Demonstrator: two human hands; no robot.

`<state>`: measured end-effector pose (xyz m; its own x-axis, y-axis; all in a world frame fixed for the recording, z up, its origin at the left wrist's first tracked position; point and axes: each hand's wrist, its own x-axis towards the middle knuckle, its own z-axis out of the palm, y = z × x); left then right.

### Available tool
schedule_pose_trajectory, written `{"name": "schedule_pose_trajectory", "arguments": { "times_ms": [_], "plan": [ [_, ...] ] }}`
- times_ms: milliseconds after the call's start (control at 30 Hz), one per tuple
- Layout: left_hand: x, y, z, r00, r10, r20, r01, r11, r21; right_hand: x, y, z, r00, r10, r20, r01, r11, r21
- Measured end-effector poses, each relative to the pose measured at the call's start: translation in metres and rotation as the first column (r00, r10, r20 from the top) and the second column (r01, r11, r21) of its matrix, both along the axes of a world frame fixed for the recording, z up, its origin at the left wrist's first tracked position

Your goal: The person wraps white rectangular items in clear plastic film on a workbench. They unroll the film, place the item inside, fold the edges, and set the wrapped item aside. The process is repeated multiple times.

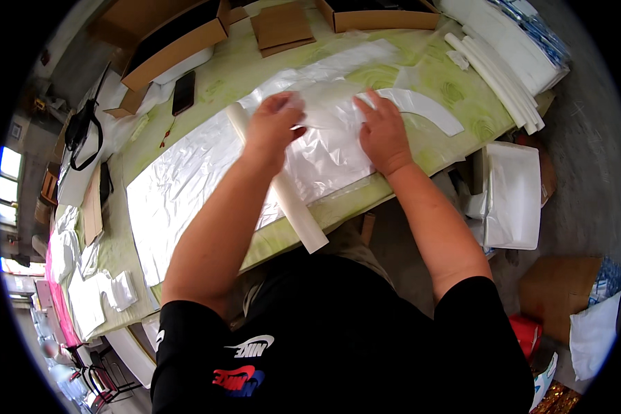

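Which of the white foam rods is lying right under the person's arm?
The single white rod lying across the clear plastic sheets, beneath the left hand. The other rods sit bundled together at the table's far right corner.

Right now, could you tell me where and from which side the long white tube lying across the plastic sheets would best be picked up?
Probably the near end of the white tube, which juts past the table edge toward the body and is free all round. The left forearm crosses its middle. Come from the near side, fingers wrapped around the round shaft.
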<state>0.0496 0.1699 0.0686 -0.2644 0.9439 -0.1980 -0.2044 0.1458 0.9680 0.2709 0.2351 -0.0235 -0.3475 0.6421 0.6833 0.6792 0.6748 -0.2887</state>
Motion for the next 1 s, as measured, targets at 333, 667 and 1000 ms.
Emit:
{"name": "schedule_pose_trajectory", "arguments": {
  "times_ms": [333,667,1000],
  "plan": [
    [-0.204,-0.118,-0.017,0.83,0.141,-0.54,-0.3,0.929,-0.218,0.002,0.003,-0.003,0.999,-0.014,-0.046,0.013,1.0,-0.026],
    [-0.122,-0.112,-0.065,0.604,0.254,-0.756,0.051,0.934,0.354,0.003,0.004,-0.004,1.0,-0.03,0.0,0.03,0.999,-0.017],
    [-0.085,-0.109,-0.065,0.238,-0.067,-0.969,0.156,0.987,-0.03,-0.019,-0.051,0.023,0.944,0.328,0.027,-0.329,0.943,0.06]
  ]
}}
